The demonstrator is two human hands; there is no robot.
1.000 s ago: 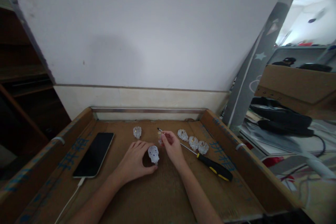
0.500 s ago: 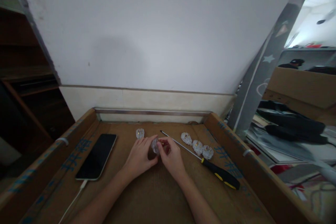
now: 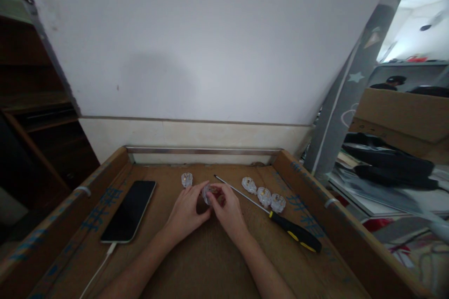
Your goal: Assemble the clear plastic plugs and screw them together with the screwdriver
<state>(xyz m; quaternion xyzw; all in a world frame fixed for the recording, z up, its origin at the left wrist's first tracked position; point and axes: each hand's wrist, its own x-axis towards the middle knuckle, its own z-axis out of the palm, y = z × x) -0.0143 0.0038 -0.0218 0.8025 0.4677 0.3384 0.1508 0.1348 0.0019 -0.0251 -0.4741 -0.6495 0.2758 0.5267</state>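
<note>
Between my two hands is a clear plastic plug [image 3: 206, 193], partly covered by fingers. My left hand [image 3: 187, 208] grips its left side with the fingertips and thumb curved round. My right hand [image 3: 226, 205] pinches it from the right, near the brass-coloured parts. Another clear plug [image 3: 187, 179] with metal pins lies just beyond my left hand. To the right, a clear plug [image 3: 249, 185] lies in a row with a second plug [image 3: 264, 197] and a third plug [image 3: 278, 203]. A screwdriver [image 3: 294, 232] with a black and yellow handle rests beside my right hand, its tip pointing away.
A phone [image 3: 129, 212] with a white cable [image 3: 96, 273] lies on the left. The cardboard work surface [image 3: 206, 266] has raised sides and a metal bar [image 3: 203, 150] at the back, against a wall. Beyond the grey post [image 3: 336, 117], a person [image 3: 391, 83] is at the far right.
Both hands stay in nearly the same place, holding the plug. The right fingers have shifted slightly around it, and the view has moved a little.
</note>
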